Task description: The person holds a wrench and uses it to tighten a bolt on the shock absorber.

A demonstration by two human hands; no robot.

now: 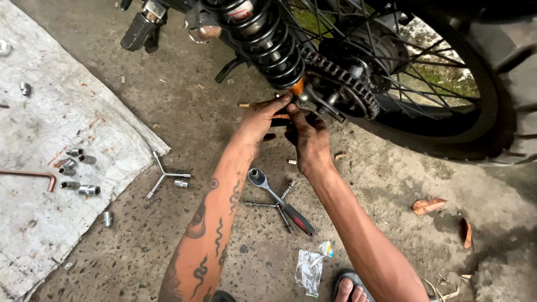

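Both hands meet at the lower mount of the rear shock absorber (263,42) of a motorcycle. The left hand (263,120) pinches with its fingertips just under the spring, beside the chain sprocket (341,84); what it grips I cannot tell. The right hand (310,140) touches it, fingers curled. Below them on the concrete floor (391,190) lies a ratchet wrench (279,201) with a red-black handle, over a Y-shaped socket wrench (165,178)'s twin.

Shock spring (268,42), chain (335,75) and spokes (414,72) crowd above — open floor (224,128) left of them.
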